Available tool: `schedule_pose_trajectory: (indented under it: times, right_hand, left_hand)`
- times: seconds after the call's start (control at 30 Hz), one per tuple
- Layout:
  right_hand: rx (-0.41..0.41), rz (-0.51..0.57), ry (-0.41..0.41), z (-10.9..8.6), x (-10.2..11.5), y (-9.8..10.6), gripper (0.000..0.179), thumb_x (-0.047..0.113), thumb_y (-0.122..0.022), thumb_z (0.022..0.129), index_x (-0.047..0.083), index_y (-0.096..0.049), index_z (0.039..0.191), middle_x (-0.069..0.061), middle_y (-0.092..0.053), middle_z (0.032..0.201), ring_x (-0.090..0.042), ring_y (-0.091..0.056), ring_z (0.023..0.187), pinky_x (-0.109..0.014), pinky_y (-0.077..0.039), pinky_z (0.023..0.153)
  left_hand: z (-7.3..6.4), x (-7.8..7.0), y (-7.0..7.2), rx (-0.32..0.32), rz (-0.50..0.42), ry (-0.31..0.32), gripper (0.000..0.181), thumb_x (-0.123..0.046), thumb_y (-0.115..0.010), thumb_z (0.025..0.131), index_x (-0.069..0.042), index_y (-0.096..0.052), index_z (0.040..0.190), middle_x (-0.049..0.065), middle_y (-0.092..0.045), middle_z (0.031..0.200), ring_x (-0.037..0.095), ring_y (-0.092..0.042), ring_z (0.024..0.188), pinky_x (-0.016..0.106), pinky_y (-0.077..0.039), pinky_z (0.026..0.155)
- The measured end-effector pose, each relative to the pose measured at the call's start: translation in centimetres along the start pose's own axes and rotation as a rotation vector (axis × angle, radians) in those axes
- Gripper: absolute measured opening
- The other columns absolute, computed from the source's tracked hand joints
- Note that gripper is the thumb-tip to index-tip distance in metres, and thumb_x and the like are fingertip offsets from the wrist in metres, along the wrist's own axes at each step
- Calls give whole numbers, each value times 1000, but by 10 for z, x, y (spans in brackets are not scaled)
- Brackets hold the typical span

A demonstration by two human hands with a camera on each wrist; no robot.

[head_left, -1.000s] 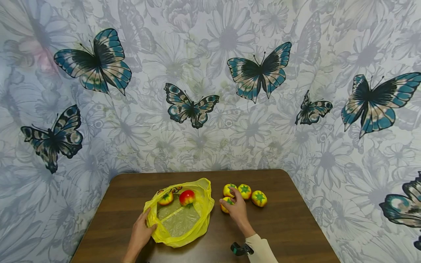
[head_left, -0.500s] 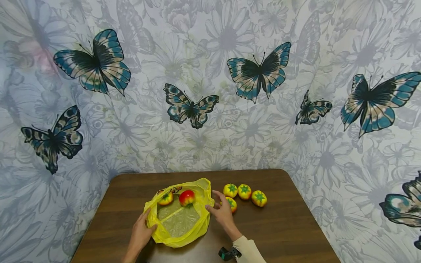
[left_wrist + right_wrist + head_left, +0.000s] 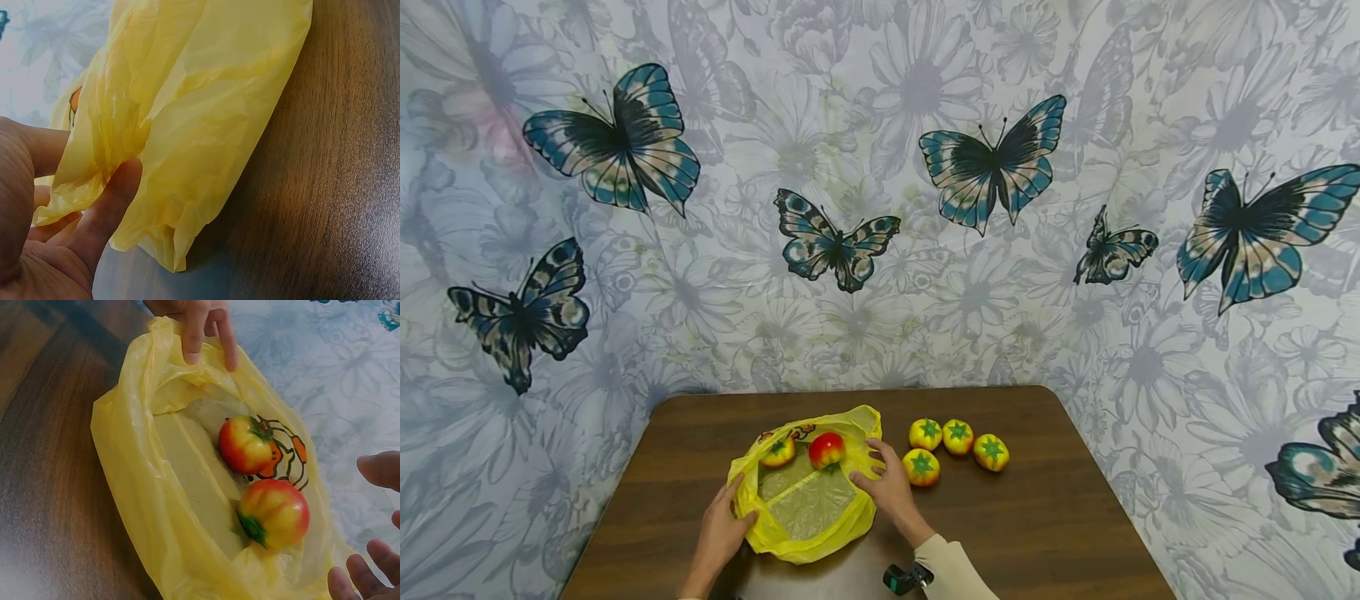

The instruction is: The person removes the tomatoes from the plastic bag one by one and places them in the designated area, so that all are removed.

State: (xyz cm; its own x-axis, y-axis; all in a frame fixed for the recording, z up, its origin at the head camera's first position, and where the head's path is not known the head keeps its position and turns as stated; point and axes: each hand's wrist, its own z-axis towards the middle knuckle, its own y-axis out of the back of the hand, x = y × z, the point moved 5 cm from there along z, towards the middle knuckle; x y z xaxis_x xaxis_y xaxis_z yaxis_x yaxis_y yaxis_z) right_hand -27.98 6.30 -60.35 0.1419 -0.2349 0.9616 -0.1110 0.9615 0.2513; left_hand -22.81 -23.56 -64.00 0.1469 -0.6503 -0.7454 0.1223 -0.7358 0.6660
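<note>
A yellow plastic bag (image 3: 820, 546) lies on the table with its mouth spread wide. Inside it, near the far wall, are two red-and-yellow tomatoes: one (image 3: 827, 451) shows mostly red, the other (image 3: 778, 452) more yellow. My left hand (image 3: 721, 523) pinches the bag's left rim, with its thumb outside and fingers over the edge in the left wrist view. At the opposite rim is my right hand (image 3: 891, 486), its fingers spread and slightly bent, holding nothing. In the right wrist view, those fingertips (image 3: 340, 584) overlap the bag's edge.
Several more tomatoes stand right of the bag, the nearest (image 3: 921, 467) just beside my right hand and the rightmost (image 3: 991, 452) farther off. The brown wooden table (image 3: 1037, 533) ends at a wall (image 3: 925, 333) covered in butterfly wallpaper.
My right hand has moved left from above the nearest tomato to the bag's right rim, leaving that tomato in place. My left hand has stayed at the left rim.
</note>
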Motion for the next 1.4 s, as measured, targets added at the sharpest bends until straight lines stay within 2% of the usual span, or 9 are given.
schedule_pose_trajectory:
  times: [0.23, 0.5, 0.83, 1.1, 1.27, 1.4]
  right_hand:
    - [21, -9, 20, 4, 0, -10, 60, 15, -76, 84, 7, -52, 138, -20, -52, 140, -43, -52, 126, -58, -45, 100]
    - [44, -127, -26, 21, 1, -21, 61, 20, -76, 85, 10, -50, 140, -14, -52, 142, -36, -52, 127, -52, -48, 101]
    - [90, -154, -60, 37, 4, -35, 63, 19, -76, 84, 10, -50, 141, -14, -49, 144, -36, -52, 126, -51, -49, 100]
    - [42, -139, -77, 45, -7, -46, 61, 16, -77, 83, 9, -53, 138, -14, -51, 142, -38, -53, 124, -52, -49, 97]
    - [30, -170, -97, 50, -15, -51, 62, 19, -79, 82, 12, -53, 138, -11, -54, 140, -33, -54, 123, -49, -49, 98]
    - [22, -198, -106, 53, -18, -52, 64, 18, -81, 79, 10, -54, 136, -13, -57, 134, -33, -55, 120, -50, -49, 97]
  left_hand:
    - [0, -1, 1, 5, 0, 0, 74, -5, -71, 80, 5, -39, 147, 35, -42, 144, 52, -47, 127, 61, -42, 101]
    - [1, -2, 1, 7, 3, 14, 74, -6, -71, 81, 3, -39, 148, 33, -42, 144, 52, -48, 127, 60, -44, 99]
    - [0, -3, 0, 8, 3, 15, 75, -4, -71, 81, 4, -39, 147, 34, -42, 145, 52, -47, 127, 60, -44, 100]
    - [1, -2, 0, 5, -4, 23, 74, -4, -71, 81, 4, -38, 147, 34, -40, 146, 53, -47, 128, 61, -43, 100]
    - [0, -1, -1, 5, -1, 29, 74, -5, -71, 81, 4, -39, 147, 34, -40, 146, 52, -47, 127, 60, -44, 100]
    - [-1, -2, -1, 12, 3, 25, 74, -5, -71, 81, 4, -38, 148, 35, -39, 146, 53, -47, 127, 60, -44, 100]
